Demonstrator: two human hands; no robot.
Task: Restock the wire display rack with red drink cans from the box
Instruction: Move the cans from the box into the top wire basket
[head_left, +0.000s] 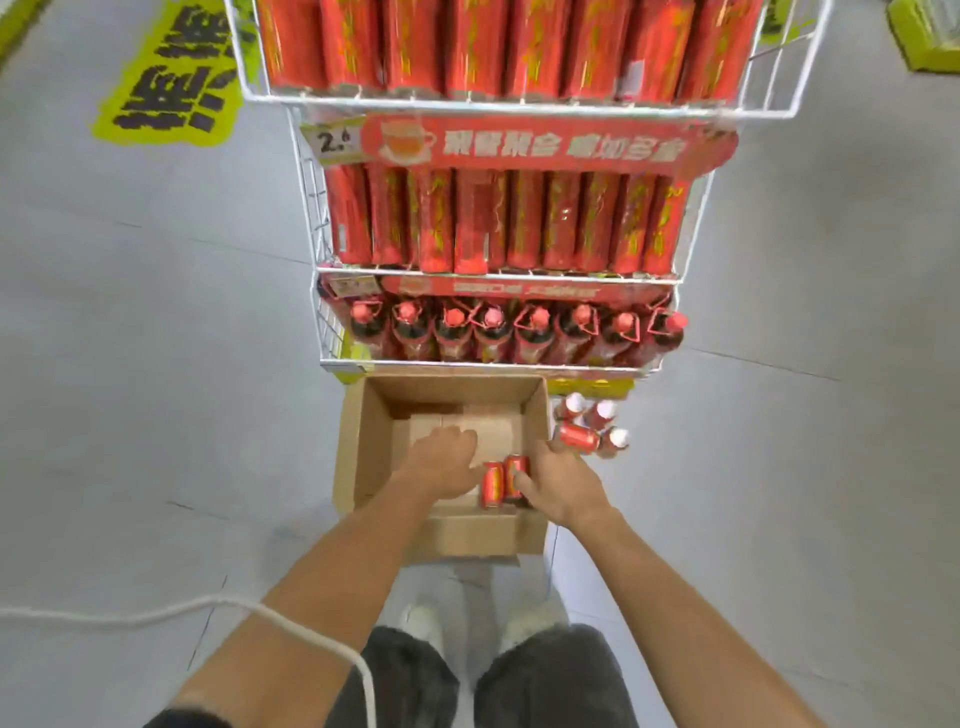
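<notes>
Down on the floor (156, 364), one open cardboard box (358, 441) is set just in front of the wire rack (493, 277). Two red cans (503, 480) are seen inside it, side by side, near its right wall. Open room is left in the far and left parts of the box. The left grip (441, 460) is laid flat in the box with its fingers straight. Nothing is held by it, and it is just beside the left can. The right grip (563, 483) is placed at the box's right wall, with its thumb touching the right can. Whether that can is held cannot be told. Four more cans (592, 423) are seen on the floor by the box's right side, three standing and one lying down. Three shelves are seen on the rack, each filled from edge to edge. Blurred red stock is packed on the top two, and eight bottles (537, 332) are lined up on the lowest. Wide grey floor is spread out on both sides. One white cord (156, 616) is draped over the left arm.
</notes>
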